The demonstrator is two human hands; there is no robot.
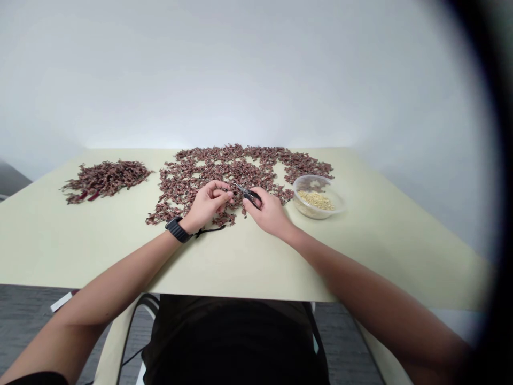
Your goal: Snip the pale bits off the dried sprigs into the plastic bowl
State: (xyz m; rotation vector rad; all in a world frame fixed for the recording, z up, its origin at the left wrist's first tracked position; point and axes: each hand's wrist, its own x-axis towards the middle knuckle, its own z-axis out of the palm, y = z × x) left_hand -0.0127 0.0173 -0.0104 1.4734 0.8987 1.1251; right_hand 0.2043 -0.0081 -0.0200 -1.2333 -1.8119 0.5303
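My right hand (267, 212) is closed around small pliers (251, 197) with black handles and short metal jaws, which point left toward my other hand. Thumb and fingers of my left hand (210, 202) are pinched together just beside the jaws; whatever they hold is too small to make out. Under and beyond both hands spreads a wide layer of small reddish-brown, twisted-looking pieces (218, 172). To the right of my right hand stands a clear round plastic tub (340, 206), with small yellow bits (316, 200) inside it.
A denser heap of similar reddish-brown pieces (114, 179) lies at the left of the pale yellow table (248, 267). A thin black object (212, 229) lies by my left wrist, partly hidden. The white wall (224, 75) rises behind the table.
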